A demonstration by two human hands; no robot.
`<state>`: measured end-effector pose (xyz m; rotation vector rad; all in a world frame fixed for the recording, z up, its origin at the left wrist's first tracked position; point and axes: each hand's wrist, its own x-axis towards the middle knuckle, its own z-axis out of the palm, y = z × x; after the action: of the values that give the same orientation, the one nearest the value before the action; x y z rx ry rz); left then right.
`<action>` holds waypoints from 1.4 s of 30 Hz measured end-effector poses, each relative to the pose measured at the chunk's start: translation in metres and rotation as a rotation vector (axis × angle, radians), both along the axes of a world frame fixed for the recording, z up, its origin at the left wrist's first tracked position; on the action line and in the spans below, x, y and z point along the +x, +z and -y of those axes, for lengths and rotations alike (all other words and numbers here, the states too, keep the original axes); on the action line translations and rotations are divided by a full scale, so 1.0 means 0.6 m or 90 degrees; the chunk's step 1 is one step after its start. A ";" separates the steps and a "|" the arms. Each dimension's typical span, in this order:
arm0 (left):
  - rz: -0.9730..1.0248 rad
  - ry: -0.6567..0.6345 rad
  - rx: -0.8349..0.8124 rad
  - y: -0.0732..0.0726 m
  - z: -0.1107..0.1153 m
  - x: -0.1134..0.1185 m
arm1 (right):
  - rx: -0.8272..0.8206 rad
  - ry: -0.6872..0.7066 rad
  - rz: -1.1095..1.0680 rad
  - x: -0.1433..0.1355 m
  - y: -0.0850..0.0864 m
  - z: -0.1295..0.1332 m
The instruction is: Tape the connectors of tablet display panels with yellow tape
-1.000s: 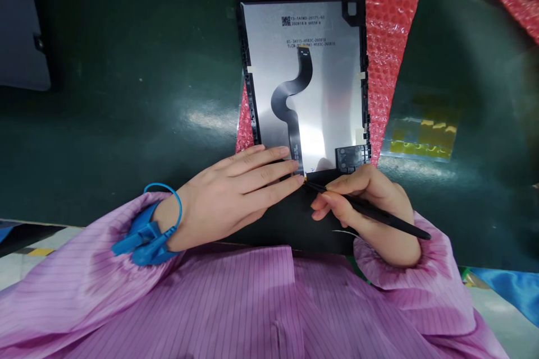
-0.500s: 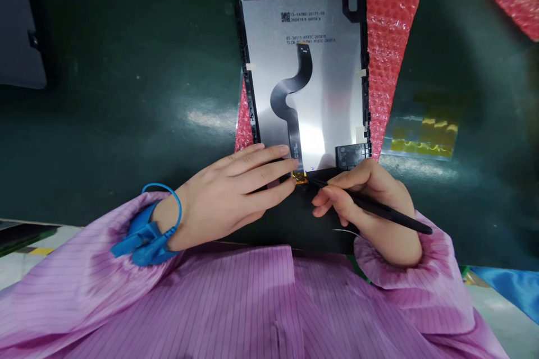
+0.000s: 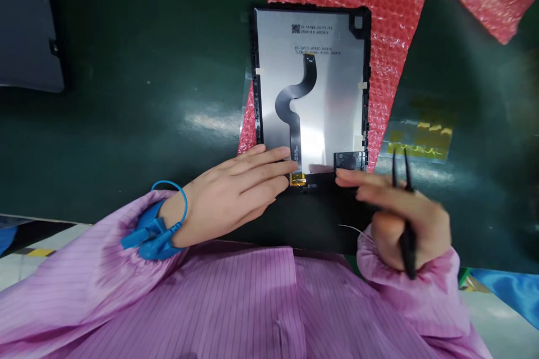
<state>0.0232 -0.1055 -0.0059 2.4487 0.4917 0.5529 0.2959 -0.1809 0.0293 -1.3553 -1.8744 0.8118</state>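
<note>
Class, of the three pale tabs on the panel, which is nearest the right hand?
The lower right tab, above the black plate; the upper right tab and left tab lie farther from the right hand.

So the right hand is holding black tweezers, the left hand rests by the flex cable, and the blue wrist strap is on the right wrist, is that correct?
Not quite: the blue wrist strap is on the left wrist, as the head view shows. The rest stands.
</note>
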 end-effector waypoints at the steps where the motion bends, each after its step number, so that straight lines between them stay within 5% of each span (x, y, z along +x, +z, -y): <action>1: 0.014 0.007 -0.023 0.002 0.000 -0.003 | 0.054 0.091 0.099 0.000 -0.002 -0.003; 5: 0.165 0.121 -0.283 0.016 0.011 -0.054 | 0.149 0.254 0.300 -0.015 -0.014 -0.010; 9: 0.442 0.423 -0.541 0.033 0.025 -0.174 | 0.183 0.292 0.326 -0.022 -0.031 -0.006; 12: 0.448 0.652 -0.571 0.052 0.026 -0.263 | 0.210 0.300 0.317 -0.022 -0.039 -0.005; 15: 0.399 0.729 -0.505 0.069 0.022 -0.299 | 0.180 0.293 0.285 -0.023 -0.027 -0.005; 17: 0.426 0.693 -0.415 0.076 0.023 -0.283 | 0.153 0.253 0.214 -0.028 -0.008 -0.005; 20: 0.433 0.551 -0.343 0.081 0.038 -0.209 | 0.048 0.059 -0.006 -0.047 0.033 -0.013; 22: 0.361 0.391 -0.413 0.081 0.052 -0.144 | -0.076 -0.044 -0.167 -0.069 0.059 -0.028; 25: 0.269 0.144 -0.518 0.075 0.062 -0.056 | -0.254 0.000 -0.285 -0.105 0.084 -0.063; 28: 0.278 0.074 -0.617 0.064 0.054 -0.010 | -0.353 0.037 -0.355 -0.122 0.085 -0.105; 32: 0.268 -0.033 -0.836 0.061 0.035 -0.006 | -0.311 -0.053 -0.317 -0.106 0.058 -0.158; 34: 0.196 -0.039 -0.711 0.067 0.025 -0.013 | -0.291 -0.065 -0.265 -0.095 0.041 -0.180; 39: 0.036 0.093 -0.110 0.072 -0.008 -0.023 | -0.310 -0.011 -0.231 -0.092 0.007 -0.208; 42: -0.072 0.128 0.084 0.054 -0.028 -0.022 | -0.325 -0.023 -0.205 -0.099 -0.003 -0.210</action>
<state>0.0101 -0.0888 0.0267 2.5829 0.7762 0.5456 0.2364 -0.0548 0.0276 -1.4384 -1.4390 1.4644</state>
